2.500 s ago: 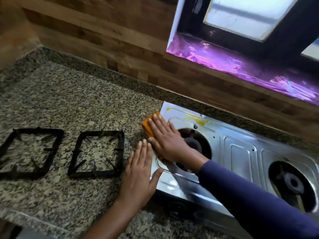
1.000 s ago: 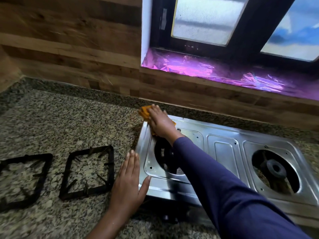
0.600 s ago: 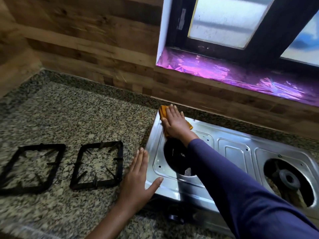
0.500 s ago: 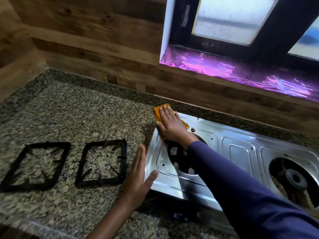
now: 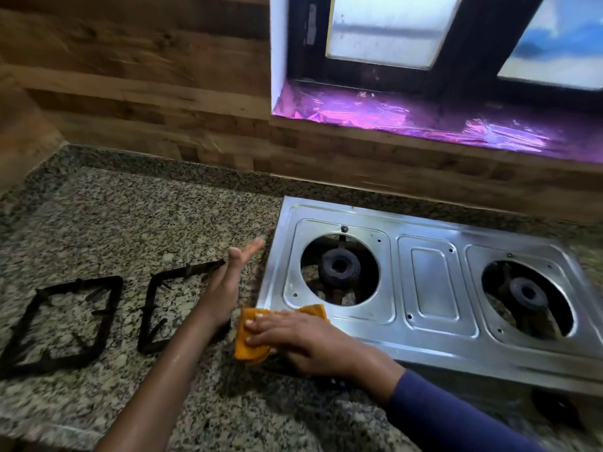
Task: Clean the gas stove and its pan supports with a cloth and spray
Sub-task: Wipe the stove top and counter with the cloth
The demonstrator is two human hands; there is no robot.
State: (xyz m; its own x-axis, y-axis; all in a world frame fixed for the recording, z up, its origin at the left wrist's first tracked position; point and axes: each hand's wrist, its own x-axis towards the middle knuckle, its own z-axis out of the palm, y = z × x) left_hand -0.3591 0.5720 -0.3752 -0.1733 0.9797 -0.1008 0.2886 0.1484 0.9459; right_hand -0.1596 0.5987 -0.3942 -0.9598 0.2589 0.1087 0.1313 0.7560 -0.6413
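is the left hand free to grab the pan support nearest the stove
Probably yes: the left hand is open and empty, held over the stove-side edge of that pan support, with nothing visible between them.

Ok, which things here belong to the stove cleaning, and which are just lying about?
Job in hand: gas stove, orange cloth under the right hand, pan support beside the stove, outer pan support.
Just there: granite counter, purple-foiled window sill, wooden wall.
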